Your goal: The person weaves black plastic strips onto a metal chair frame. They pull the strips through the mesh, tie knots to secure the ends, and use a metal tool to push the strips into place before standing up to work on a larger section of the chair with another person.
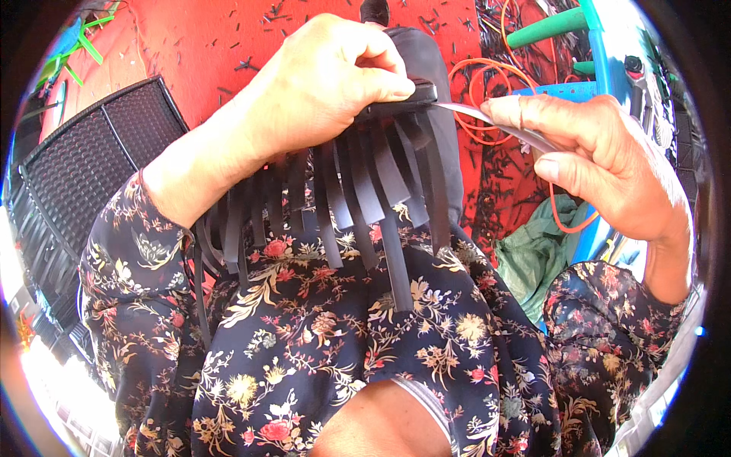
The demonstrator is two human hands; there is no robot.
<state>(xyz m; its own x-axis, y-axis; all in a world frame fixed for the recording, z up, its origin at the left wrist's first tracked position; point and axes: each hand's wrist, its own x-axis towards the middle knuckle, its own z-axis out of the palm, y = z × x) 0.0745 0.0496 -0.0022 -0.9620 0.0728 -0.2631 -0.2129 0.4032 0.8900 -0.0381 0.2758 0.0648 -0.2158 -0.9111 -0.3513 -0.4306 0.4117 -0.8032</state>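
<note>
My left hand [335,76] is closed, with thumb and fingers pinched on the end of a black frame bar [415,99]. Several flat black strips [373,183] hang from the bar over my lap, their ends loose. To the right, my right hand [601,160] pinches a flat plastic strip [468,112] between thumb and fingers. Light glints off this strip, which runs across the gap between my hands to the bar's end. My left fingers hide part of the bar.
A black woven panel [91,152] on a frame stands at the left. Black scraps litter the red floor [205,46]. An orange hose [495,65] coils at the right, near a blue frame [609,53] with green bars and a green sack [533,247].
</note>
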